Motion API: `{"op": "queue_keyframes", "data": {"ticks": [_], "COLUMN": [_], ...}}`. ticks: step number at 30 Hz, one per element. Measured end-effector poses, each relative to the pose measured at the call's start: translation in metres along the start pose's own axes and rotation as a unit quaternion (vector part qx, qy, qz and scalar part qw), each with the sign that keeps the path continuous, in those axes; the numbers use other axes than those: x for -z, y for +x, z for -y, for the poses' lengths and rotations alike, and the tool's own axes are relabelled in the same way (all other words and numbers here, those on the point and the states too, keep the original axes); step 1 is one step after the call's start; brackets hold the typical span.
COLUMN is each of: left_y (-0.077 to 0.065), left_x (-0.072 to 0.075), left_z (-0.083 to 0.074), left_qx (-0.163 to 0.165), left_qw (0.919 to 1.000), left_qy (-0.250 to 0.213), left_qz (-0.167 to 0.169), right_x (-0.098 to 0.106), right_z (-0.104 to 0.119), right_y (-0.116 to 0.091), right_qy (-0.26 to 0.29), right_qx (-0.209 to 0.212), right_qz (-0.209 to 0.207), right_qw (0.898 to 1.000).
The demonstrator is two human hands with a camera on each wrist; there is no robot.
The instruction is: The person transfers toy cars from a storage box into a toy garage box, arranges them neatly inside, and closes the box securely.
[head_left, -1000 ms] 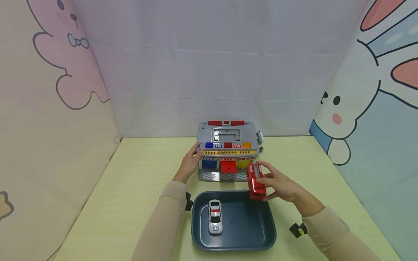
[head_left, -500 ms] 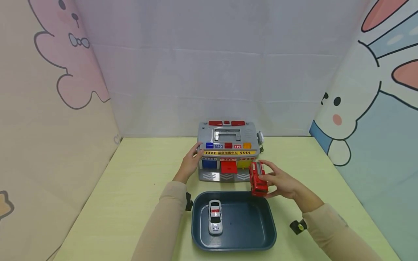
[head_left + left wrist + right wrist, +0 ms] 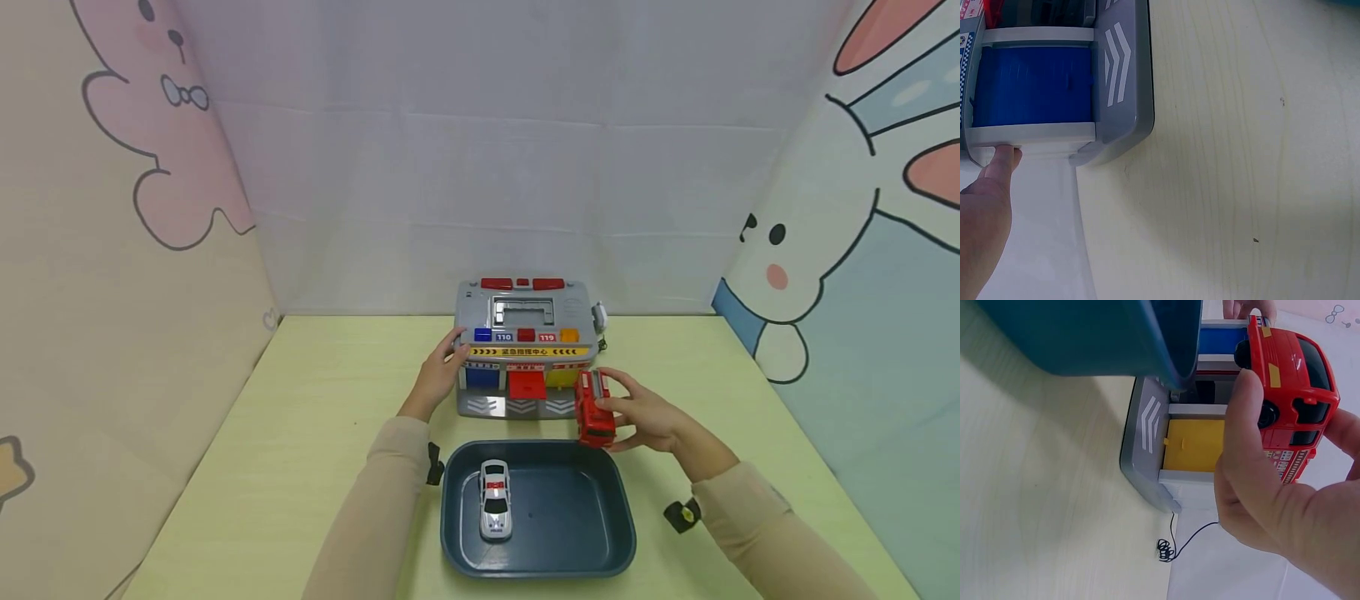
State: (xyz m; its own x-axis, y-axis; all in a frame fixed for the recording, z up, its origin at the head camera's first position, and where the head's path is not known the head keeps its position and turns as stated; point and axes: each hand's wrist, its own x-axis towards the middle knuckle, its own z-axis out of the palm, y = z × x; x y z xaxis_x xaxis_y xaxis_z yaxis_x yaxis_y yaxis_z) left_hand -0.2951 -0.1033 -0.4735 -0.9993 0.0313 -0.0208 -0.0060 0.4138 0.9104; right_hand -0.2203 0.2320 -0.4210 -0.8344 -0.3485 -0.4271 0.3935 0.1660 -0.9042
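Note:
A red toy fire engine [image 3: 595, 408] is pinched between the thumb and fingers of my right hand [image 3: 651, 418], held at the front right corner of a grey toy rescue station [image 3: 570, 296]. Its front end and wheels show in the right wrist view. My left hand [image 3: 433, 379] rests against the station's left side, fingertips touching the side wall beside the blue door [image 3: 1035, 86]. The middle red door [image 3: 527, 385] is lifted, and a dark bay shows under it in the right wrist view. The yellow door [image 3: 1194, 445] is down.
A dark blue tray [image 3: 555, 570] stands in front of the station, with a white toy police car [image 3: 495, 500] lying in its left part. A coiled black cord [image 3: 1165, 550] and a white handset [image 3: 599, 317] are at the station's right side. A curtain [image 3: 360, 208] hangs behind the table.
My right hand has carried the fire engine slightly back and to the right, off the tray's far rim. The left hand has stayed against the station. The police car has not moved.

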Motion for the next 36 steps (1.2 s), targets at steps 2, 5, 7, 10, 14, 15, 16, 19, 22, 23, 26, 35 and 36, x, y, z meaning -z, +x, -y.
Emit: {"op": "queue_keyframes", "data": {"ticks": [2, 5, 7, 10, 14, 15, 16, 19, 22, 23, 26, 35, 36], "left_y": [0.0, 0.001, 0.001, 0.002, 0.002, 0.002, 0.002, 0.001, 0.001, 0.001, 0.002, 0.002, 0.002], "left_x": [0.0, 0.0, 0.0, 0.0, 0.0, 0.0, 0.0, -0.001, -0.001, -0.001, -0.002, -0.002, -0.002], "left_z": [0.0, 0.0, 0.001, 0.001, 0.001, 0.001, 0.001, 0.0, 0.0, 0.0, 0.001, 0.002, 0.002], "left_qx": [-0.001, -0.003, -0.003, -0.001, 0.002, 0.003, 0.003, 0.003, 0.006, 0.007, 0.009, 0.005, 0.004], "left_qw": [1.0, 1.0, 1.0, 1.0, 1.0, 1.0, 1.0, 1.0, 1.0, 1.0, 0.9999, 0.9999, 0.9999], "left_qy": [-0.001, -0.003, -0.002, -0.002, -0.003, -0.003, -0.003, -0.002, -0.003, -0.004, -0.006, -0.009, -0.009], "left_qz": [0.001, 0.0, 0.0, 0.0, 0.003, 0.003, 0.003, 0.002, 0.002, 0.002, 0.002, 0.0, 0.0], "right_x": [0.002, 0.005, 0.006, 0.009, 0.009, 0.009, 0.009, 0.007, 0.005, 0.005, 0.003, -0.001, -0.001], "right_z": [-0.001, -0.002, -0.003, -0.005, -0.006, -0.006, -0.006, -0.006, -0.007, -0.007, -0.008, -0.009, -0.009], "right_y": [0.001, 0.002, 0.004, 0.006, 0.01, 0.011, 0.013, 0.016, 0.019, 0.021, 0.024, 0.03, 0.031], "right_qy": [-0.002, -0.009, -0.011, -0.009, -0.005, -0.004, -0.002, 0.001, 0.004, 0.005, 0.005, 0.011, 0.012], "right_qx": [-0.002, -0.003, -0.005, -0.01, -0.014, -0.015, -0.016, -0.02, -0.024, -0.025, -0.027, -0.034, -0.032], "right_qz": [-0.005, -0.005, -0.005, -0.006, -0.007, -0.008, -0.008, -0.01, -0.012, -0.013, -0.017, -0.021, -0.019], "right_qw": [1.0, 1.0, 1.0, 1.0, 1.0, 1.0, 1.0, 1.0, 1.0, 1.0, 0.999, 0.999, 0.999]}}
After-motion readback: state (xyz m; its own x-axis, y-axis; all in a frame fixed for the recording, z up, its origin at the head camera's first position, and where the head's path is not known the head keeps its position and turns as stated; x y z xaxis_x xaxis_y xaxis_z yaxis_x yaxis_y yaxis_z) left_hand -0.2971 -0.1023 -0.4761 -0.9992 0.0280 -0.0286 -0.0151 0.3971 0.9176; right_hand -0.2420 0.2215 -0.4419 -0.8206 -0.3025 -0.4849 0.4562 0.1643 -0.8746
